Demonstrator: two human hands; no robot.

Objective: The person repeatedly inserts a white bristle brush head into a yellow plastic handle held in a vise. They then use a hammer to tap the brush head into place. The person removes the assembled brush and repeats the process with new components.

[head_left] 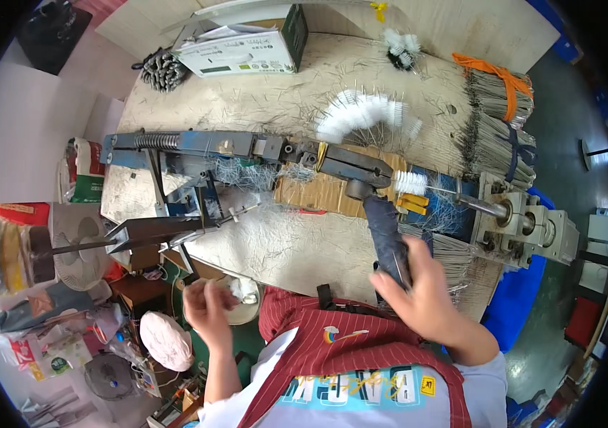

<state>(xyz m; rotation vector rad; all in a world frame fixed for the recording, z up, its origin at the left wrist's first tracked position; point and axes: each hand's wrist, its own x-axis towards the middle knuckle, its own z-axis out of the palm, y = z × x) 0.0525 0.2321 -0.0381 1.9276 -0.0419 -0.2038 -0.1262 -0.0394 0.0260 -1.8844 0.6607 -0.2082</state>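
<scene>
My right hand is wrapped round the dark, tape-covered lever handle of a bench machine. The handle hangs from a pivot on a long blue-grey metal arm. Beside that pivot, a white-bristled wire brush lies in line with a metal spindle at the right. My left hand is off the table's near edge, its fingers loosely bent and apart, and I see nothing in it. Nearest to it are a black metal trough and a pale bowl-like container.
White brushes lie fanned out behind the arm. Bundles of wires, one tied with orange cloth, line the right edge. A carton of papers and a dark wire bundle stand at the back. Bristle scraps cling beneath the arm.
</scene>
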